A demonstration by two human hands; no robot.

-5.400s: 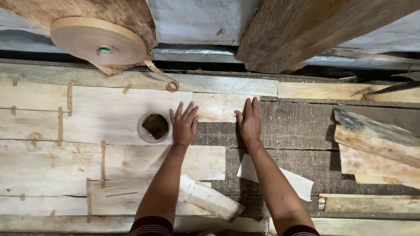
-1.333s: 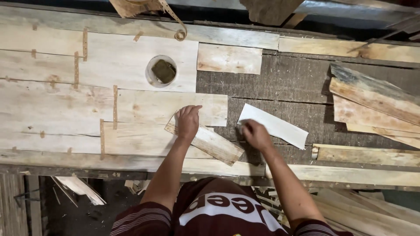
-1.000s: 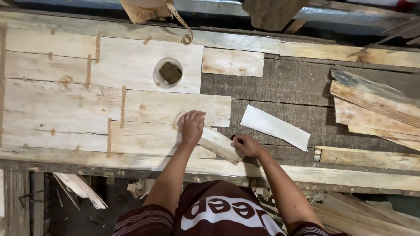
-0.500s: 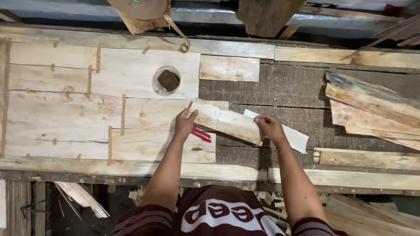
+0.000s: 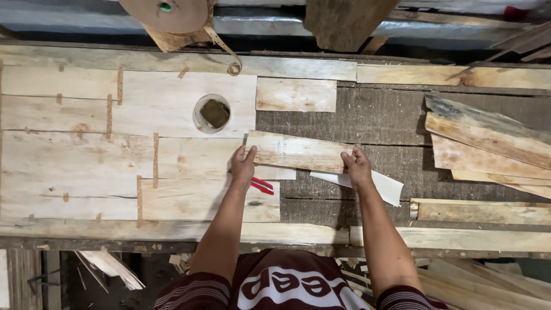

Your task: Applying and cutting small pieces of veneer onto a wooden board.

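My left hand grips the left end of a thin pale veneer strip, and my right hand grips its right end. The strip lies flat on the workbench, next to the right edge of the taped veneer sheet. Red-handled scissors lie just under my left hand. A white curved scrap sits beneath my right hand. A small round cup with a dark sponge stands on the sheet above my left hand.
A roll of brown paper tape hangs at the top, its end curling down. Another small veneer piece lies above the strip. Stacked rough veneer strips lie at right. Offcuts lie on the floor below the bench edge.
Both hands picked up the veneer strip from the near edge of the bench and carried it up and to the right, laying it beside the sheet. The scissors became visible.
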